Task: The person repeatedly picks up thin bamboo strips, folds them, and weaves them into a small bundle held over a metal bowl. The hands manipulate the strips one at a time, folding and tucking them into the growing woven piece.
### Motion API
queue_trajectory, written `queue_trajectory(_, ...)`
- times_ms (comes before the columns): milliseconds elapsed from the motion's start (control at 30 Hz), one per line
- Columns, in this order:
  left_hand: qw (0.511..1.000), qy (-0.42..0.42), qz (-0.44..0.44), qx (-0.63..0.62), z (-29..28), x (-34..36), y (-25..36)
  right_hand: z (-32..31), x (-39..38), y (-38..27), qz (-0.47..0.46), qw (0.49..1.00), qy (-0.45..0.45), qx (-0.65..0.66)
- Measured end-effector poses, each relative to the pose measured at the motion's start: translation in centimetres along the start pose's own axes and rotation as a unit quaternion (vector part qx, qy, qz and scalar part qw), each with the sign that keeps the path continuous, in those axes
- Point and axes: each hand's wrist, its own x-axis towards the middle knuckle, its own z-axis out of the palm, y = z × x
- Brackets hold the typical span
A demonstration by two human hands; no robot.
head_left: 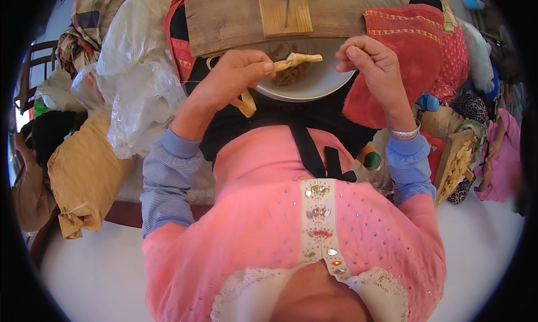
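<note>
At nine o'clock of the pale bowl [328,80], the left hand [238,75] has thumb and forefinger pinched on a yellow strip [300,59]. Its twisted, knotted end points to three o'clock over the bowl, while a loose flat length hangs at six o'clock below the hand. The work looks partway along, by my judgement: the thick knot is formed, but the tail beneath seems unworked. Whether the knot is drawn tight I cannot tell.

The left forearm rises from seven o'clock, its wrist turned inward, palm mostly hidden. At two o'clock of the bowl, the right hand [370,58] is raised apart from the knot, fingers curled toward nine o'clock, thumb near the forefinger; whether they pinch anything thin cannot be told. Its forearm comes up from five o'clock, wearing a bracelet [404,133].

Brown pieces [291,75] lie in the bowl. Farther out are a wooden board [224,19] at twelve o'clock, a red cloth [367,100] at four and a clear plastic bag [143,70] at nine.
</note>
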Motion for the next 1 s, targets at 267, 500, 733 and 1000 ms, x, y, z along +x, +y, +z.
queue_trajectory(267,0.995,-0.024,0.080,0.045,0.4,2.5,1.8,3.4,2.5,-1.8,0.019,0.988,-0.101,-0.112)
queue_trajectory(500,0.982,0.111,0.131,0.074,-2.6,5.4,2.6,3.6,5.7,0.3,-0.033,0.998,0.052,-0.027)
queue_trajectory(733,0.971,0.154,0.153,0.094,-4.4,8.7,0.7,3.6,8.4,2.5,-0.114,0.973,0.072,-0.188)
queue_trajectory(1000,0.817,0.335,0.143,0.448,-5.2,8.9,0.4,1.3,8.7,4.9,-0.109,0.912,0.123,-0.375)
